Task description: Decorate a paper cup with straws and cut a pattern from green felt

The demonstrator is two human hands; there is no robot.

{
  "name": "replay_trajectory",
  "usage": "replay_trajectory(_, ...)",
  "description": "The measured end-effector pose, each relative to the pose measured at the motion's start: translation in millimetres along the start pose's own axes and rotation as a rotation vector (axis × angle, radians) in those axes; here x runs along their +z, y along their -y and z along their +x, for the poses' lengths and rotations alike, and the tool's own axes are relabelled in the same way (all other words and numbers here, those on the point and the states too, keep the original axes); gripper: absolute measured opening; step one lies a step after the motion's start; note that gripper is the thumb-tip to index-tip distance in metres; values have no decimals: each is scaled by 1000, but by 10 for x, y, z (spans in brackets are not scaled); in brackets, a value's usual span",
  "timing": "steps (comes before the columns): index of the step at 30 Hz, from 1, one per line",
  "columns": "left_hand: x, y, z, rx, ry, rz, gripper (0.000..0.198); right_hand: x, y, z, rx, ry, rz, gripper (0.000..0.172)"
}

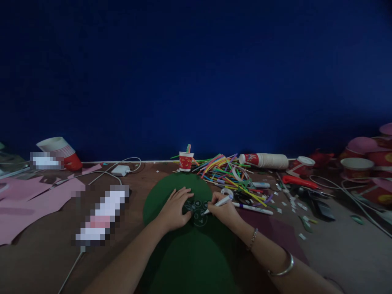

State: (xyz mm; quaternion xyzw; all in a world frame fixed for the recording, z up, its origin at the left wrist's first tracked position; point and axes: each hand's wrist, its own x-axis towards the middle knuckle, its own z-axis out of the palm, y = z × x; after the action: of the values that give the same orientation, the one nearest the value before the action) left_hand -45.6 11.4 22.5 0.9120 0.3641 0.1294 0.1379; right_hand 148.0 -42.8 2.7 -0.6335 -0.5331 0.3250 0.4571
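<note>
A sheet of dark green paper [171,245] with a rounded top lies in front of me. White lines on it form a small drawing [200,220] with a round face and shapes above it. My left hand [176,208] rests flat on the paper left of the drawing, fingers spread. Between the fingers of my right hand [222,210] is a white marker [221,203], its tip at the right side of the drawn face. A second white marker [255,208] with a purple band lies just right of that hand.
Many colourful straws [219,167] are heaped behind the paper, beside a red paper cup [186,161]. Stacked cups [265,160] lie on their side. Red-handled scissors [300,181] and paper scraps are at right; pink paper [45,200], a charger [120,170] and a blurred-out device [102,214] at left.
</note>
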Motion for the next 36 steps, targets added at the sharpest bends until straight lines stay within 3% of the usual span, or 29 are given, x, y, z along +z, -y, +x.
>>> replay_trajectory(23,0,5,-3,7,-14,-8,49,-1,9,-10,-25,25,-31,19)
replay_trajectory(36,0,12,-8,13,-21,-27,51,10,-7,9,19,-25,-32,15)
